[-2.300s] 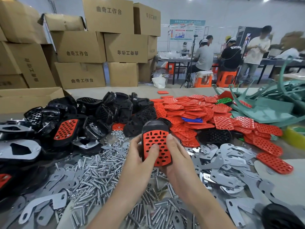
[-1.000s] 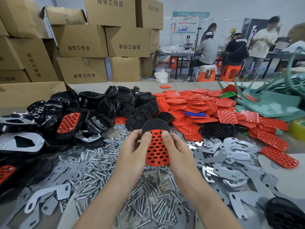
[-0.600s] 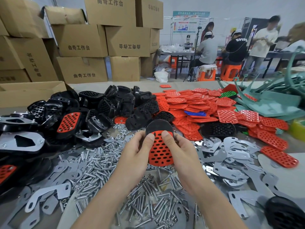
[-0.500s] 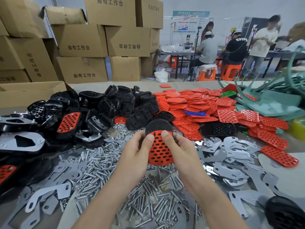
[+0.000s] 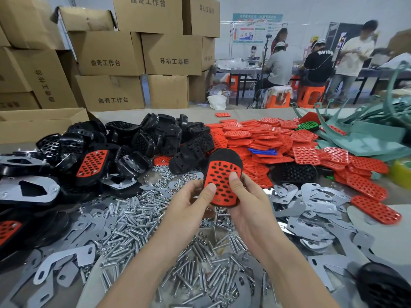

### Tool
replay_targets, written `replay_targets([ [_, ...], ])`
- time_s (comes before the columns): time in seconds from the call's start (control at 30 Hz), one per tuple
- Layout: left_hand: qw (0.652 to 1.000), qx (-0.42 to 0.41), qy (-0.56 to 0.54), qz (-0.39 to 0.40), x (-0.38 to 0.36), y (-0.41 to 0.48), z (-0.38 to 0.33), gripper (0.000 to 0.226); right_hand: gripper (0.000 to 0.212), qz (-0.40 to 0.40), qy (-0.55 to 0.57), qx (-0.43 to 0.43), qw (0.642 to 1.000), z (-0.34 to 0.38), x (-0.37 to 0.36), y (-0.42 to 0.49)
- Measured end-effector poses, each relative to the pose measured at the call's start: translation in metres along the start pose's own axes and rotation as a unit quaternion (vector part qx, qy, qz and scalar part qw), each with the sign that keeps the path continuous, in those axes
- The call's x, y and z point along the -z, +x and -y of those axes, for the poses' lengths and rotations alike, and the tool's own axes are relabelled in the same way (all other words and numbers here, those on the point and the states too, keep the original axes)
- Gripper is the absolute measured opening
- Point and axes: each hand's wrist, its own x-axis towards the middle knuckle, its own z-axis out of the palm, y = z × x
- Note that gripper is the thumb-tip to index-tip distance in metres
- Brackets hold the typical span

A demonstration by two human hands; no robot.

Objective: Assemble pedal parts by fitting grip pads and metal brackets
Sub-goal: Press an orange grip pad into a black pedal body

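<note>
Both hands hold one black pedal body point(image 5: 224, 156) upright above the table, its red perforated grip pad point(image 5: 222, 181) facing me. My left hand point(image 5: 191, 202) grips its left edge with the thumb lying on the pad. My right hand point(image 5: 246, 196) grips the right edge, thumb also pressed on the pad. Loose red grip pads point(image 5: 262, 138) are heaped behind, black pedal bodies point(image 5: 155, 138) lie at the left, and flat metal brackets point(image 5: 311, 210) are spread at the right.
A pile of bolts and nuts point(image 5: 138, 221) lies under my hands. Assembled pedals point(image 5: 91, 163) sit at the far left. Green metal frames point(image 5: 367, 130) occupy the back right. Cardboard boxes point(image 5: 111, 54) are stacked behind the table, and people work at a far bench point(image 5: 318, 63).
The pedal has tilted slightly and my thumbs have slid down from the pad's top edge onto its middle. Both hands stayed on it throughout.
</note>
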Motion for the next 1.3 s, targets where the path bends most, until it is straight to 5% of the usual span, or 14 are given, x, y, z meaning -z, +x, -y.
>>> replay_targets([
  [0.17, 1.0, -0.011, 0.008, -0.028, 0.004, 0.003, 0.001, 0.018, 0.041, 0.063, -0.04, -0.017, 0.997, 0.001, 0.001, -0.004],
  [0.63, 0.997, -0.038, -0.009, -0.074, 0.007, 0.005, 0.006, 0.017, 0.038, 0.061, -0.143, 0.015, 0.988, -0.004, 0.0, -0.004],
  [0.77, 0.994, -0.053, -0.032, -0.087, 0.009, 0.007, 0.005, 0.038, 0.028, 0.049, -0.193, 0.01, 0.98, -0.006, 0.002, -0.004],
  [1.3, 0.993, -0.102, 0.056, -0.029, 0.008, 0.004, 0.0, 0.042, 0.037, 0.007, -0.113, -0.019, 0.993, -0.001, 0.003, -0.001],
])
